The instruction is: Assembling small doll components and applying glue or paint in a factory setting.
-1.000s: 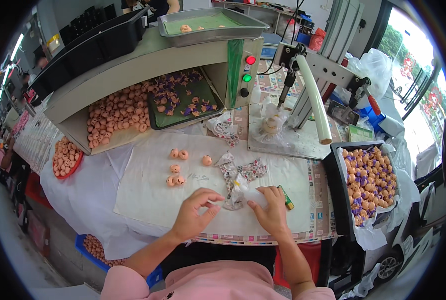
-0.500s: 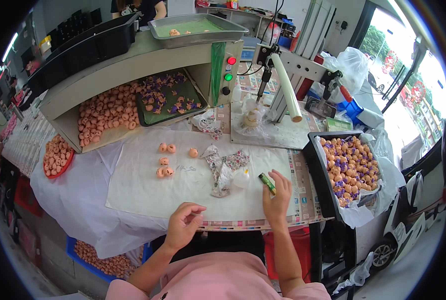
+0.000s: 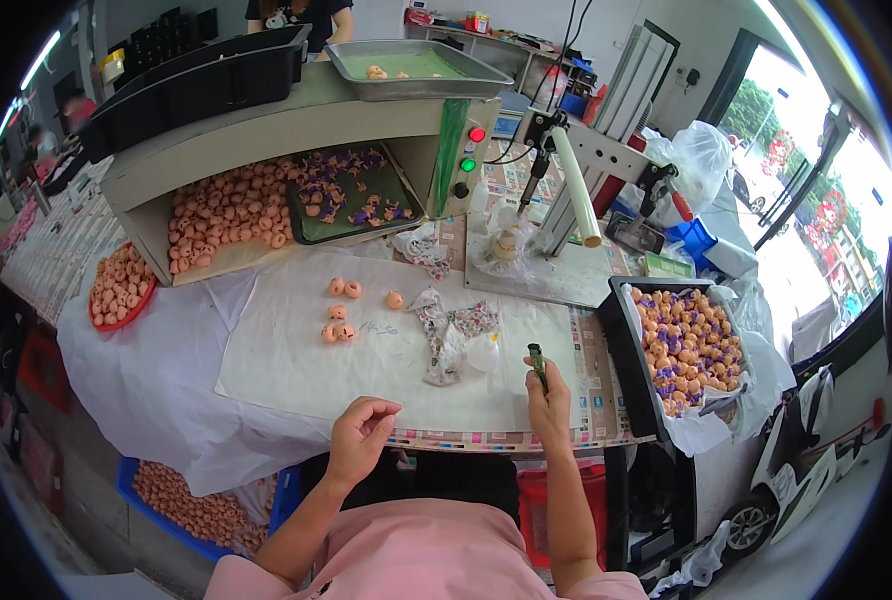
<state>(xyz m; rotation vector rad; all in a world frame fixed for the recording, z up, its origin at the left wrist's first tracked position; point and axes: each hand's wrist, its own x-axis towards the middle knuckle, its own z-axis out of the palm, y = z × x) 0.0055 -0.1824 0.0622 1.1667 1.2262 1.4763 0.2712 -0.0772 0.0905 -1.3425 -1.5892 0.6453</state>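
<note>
My left hand is at the desk's front edge, fingers loosely curled, holding nothing I can see. My right fingers have just taken up the green lighter-like stick and grip it upright, occupying that hand. Beyond sit the white bottle and flowered cloth; leftward, the white sheet gives room; rightward, the black tray's wall limits me.

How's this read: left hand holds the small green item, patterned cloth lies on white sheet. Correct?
Not quite: the right hand holds the small green item, not the left hand; the head view shows it. The patterned cloth does lie on the white sheet.
</note>
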